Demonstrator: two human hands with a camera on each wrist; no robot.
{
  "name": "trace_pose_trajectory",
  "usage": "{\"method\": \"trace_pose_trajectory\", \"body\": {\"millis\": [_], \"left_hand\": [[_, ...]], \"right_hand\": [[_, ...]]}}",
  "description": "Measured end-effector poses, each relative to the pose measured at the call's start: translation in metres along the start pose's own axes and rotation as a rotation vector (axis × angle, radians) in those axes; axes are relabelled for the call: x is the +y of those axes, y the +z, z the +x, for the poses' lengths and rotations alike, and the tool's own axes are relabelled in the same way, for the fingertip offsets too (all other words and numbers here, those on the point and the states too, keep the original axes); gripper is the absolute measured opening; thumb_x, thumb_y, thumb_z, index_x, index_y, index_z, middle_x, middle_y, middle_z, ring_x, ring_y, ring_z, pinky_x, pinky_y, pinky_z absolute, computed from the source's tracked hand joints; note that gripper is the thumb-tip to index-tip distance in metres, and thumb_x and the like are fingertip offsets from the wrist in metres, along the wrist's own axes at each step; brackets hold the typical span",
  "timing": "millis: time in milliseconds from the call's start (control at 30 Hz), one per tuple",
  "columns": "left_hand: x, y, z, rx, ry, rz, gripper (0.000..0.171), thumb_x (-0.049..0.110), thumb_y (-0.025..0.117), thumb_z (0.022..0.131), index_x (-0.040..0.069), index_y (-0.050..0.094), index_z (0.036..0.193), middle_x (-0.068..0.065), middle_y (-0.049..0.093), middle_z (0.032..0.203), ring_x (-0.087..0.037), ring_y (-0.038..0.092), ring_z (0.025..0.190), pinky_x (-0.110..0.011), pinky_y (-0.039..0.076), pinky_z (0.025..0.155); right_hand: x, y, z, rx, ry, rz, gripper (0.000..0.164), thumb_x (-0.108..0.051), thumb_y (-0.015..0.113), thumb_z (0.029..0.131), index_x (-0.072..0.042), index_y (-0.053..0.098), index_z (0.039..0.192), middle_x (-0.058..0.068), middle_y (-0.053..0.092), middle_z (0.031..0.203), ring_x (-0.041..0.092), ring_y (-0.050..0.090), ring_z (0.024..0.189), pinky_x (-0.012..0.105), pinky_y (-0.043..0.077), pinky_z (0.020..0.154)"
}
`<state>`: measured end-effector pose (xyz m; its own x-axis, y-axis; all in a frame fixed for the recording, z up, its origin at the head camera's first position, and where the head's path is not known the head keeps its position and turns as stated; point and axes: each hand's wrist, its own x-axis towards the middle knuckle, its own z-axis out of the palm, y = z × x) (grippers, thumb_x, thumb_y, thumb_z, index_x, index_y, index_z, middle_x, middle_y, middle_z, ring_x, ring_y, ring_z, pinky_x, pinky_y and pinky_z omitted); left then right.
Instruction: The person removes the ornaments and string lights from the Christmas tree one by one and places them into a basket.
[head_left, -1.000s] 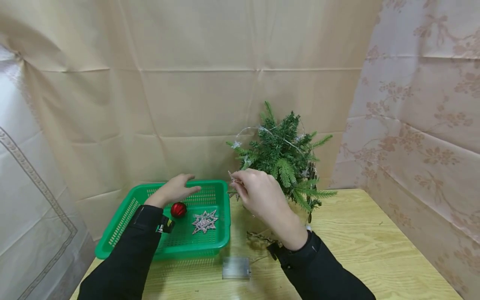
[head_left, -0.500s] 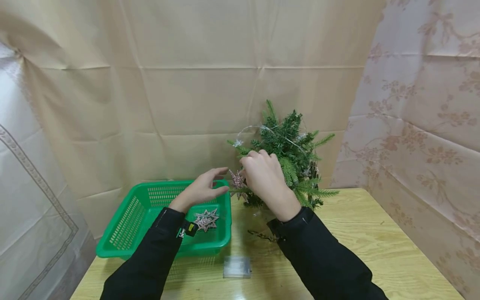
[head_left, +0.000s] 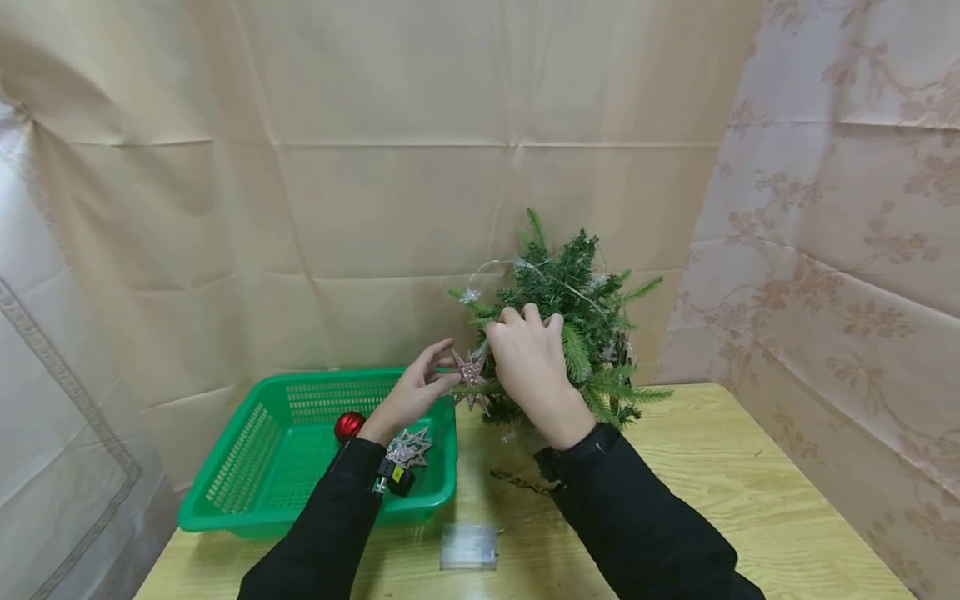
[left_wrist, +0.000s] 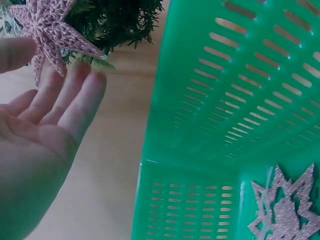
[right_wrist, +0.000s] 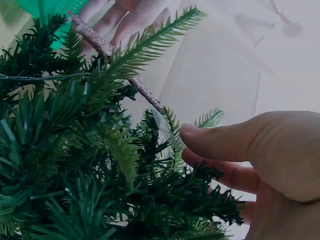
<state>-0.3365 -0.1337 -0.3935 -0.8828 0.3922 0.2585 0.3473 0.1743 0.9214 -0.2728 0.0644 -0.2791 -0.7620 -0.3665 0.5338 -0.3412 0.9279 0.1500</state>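
A glittery pink star ornament point(head_left: 470, 372) hangs at the left side of a small artificial Christmas tree point(head_left: 581, 292). My left hand point(head_left: 414, 392) is beside it. The left wrist view shows the star point(left_wrist: 42, 27) between the thumb and the fairly straight fingers, with fingertips right at its points. My right hand point(head_left: 528, 358) covers part of the tree's front left. In the right wrist view, its thumb point(right_wrist: 215, 141) and index finger pinch close to a branch tip, where a clear ribbon point(right_wrist: 159, 120) runs from the star's upper point.
A green plastic basket point(head_left: 225, 500) stands left, holding a red ball ornament point(head_left: 349, 426) and glittery star pieces point(head_left: 408, 448). A clear battery box point(head_left: 468, 547) lies on the wooden table point(head_left: 720, 467) in front. A wire of lights point(head_left: 491, 263) loops over the tree.
My left hand has moved right, from over the basket to the star. My right hand has shifted up and slightly right against the tree, and the star now hangs below its fingers.
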Motion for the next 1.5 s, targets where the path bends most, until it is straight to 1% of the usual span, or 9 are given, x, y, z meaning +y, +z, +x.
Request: {"method": "trace_pose_trajectory", "body": {"millis": [100,267,533,767,933,1067,1167,1300,1500], "left_hand": [[-0.003,0.000,-0.001,0.001,-0.018,-0.083,0.060,0.014,0.053,0.107,0.010,0.025,0.160,-0.023,0.052,0.135,-0.036,0.058,0.121,-0.050,0.050,0.100],[-0.006,0.001,-0.001,0.003,-0.013,-0.120,0.055,0.013,0.052,0.108,0.010,0.030,0.158,-0.020,0.057,0.122,-0.033,0.060,0.115,-0.052,0.053,0.095],[-0.009,0.001,0.000,-0.011,-0.031,-0.180,0.051,0.020,0.056,0.106,0.008,0.039,0.153,-0.016,0.058,0.119,-0.026,0.062,0.108,-0.050,0.053,0.094],[-0.010,0.000,0.001,-0.008,-0.019,-0.261,0.041,0.014,0.054,0.106,0.003,0.042,0.144,-0.009,0.061,0.107,-0.030,0.059,0.095,-0.061,0.048,0.093],[-0.010,-0.001,0.003,-0.008,0.006,-0.262,0.040,0.013,0.056,0.106,0.003,0.043,0.143,-0.005,0.064,0.101,-0.023,0.062,0.089,-0.064,0.045,0.096],[-0.011,-0.002,0.003,-0.011,0.025,-0.266,0.045,0.012,0.057,0.105,0.005,0.041,0.146,-0.005,0.065,0.099,-0.019,0.062,0.086,-0.068,0.041,0.098],[-0.013,-0.003,0.003,-0.016,0.033,-0.257,0.048,0.012,0.058,0.104,0.007,0.040,0.149,-0.005,0.065,0.098,-0.018,0.063,0.087,-0.064,0.045,0.098],[-0.012,-0.006,0.002,-0.006,0.033,-0.233,0.049,0.013,0.060,0.104,0.010,0.041,0.150,-0.004,0.065,0.099,-0.018,0.062,0.087,-0.057,0.049,0.094],[-0.003,-0.014,0.002,0.004,0.056,-0.184,0.050,0.017,0.061,0.104,0.013,0.042,0.150,-0.009,0.064,0.101,-0.021,0.061,0.089,-0.045,0.052,0.087]], "right_hand": [[-0.001,0.002,0.000,0.033,0.020,-0.002,0.014,-0.008,0.071,0.096,-0.015,0.079,0.105,0.008,0.070,0.102,0.033,0.056,0.094,0.050,0.040,0.077],[-0.003,0.006,0.001,0.066,0.059,-0.004,0.013,-0.008,0.071,0.095,-0.016,0.079,0.103,0.008,0.071,0.093,0.032,0.055,0.089,0.047,0.034,0.074],[-0.004,0.013,0.001,0.083,0.108,0.000,0.011,-0.010,0.071,0.096,-0.017,0.078,0.098,0.008,0.070,0.085,0.031,0.054,0.086,0.046,0.033,0.074],[-0.003,0.018,0.001,0.175,0.105,0.042,0.017,-0.004,0.068,0.096,-0.018,0.078,0.091,0.007,0.069,0.076,0.027,0.049,0.074,0.043,0.021,0.071],[-0.002,0.020,0.002,0.244,0.094,0.062,0.020,-0.002,0.067,0.096,-0.017,0.078,0.089,0.006,0.067,0.072,0.026,0.049,0.070,0.042,0.022,0.069],[-0.002,0.020,0.003,0.246,0.092,0.077,0.019,-0.002,0.067,0.095,-0.016,0.079,0.098,0.006,0.069,0.077,0.026,0.053,0.072,0.042,0.027,0.069],[-0.003,0.020,0.003,0.238,0.092,0.082,0.019,-0.002,0.068,0.095,-0.015,0.079,0.101,0.006,0.071,0.079,0.026,0.055,0.073,0.043,0.029,0.069],[-0.003,0.018,0.004,0.235,0.088,0.088,0.017,-0.002,0.068,0.094,-0.014,0.079,0.099,0.006,0.071,0.080,0.027,0.056,0.074,0.043,0.032,0.069],[-0.003,0.013,0.005,0.252,0.086,0.128,0.020,-0.005,0.064,0.098,-0.015,0.080,0.104,0.004,0.072,0.084,0.026,0.059,0.078,0.045,0.038,0.071]]}}
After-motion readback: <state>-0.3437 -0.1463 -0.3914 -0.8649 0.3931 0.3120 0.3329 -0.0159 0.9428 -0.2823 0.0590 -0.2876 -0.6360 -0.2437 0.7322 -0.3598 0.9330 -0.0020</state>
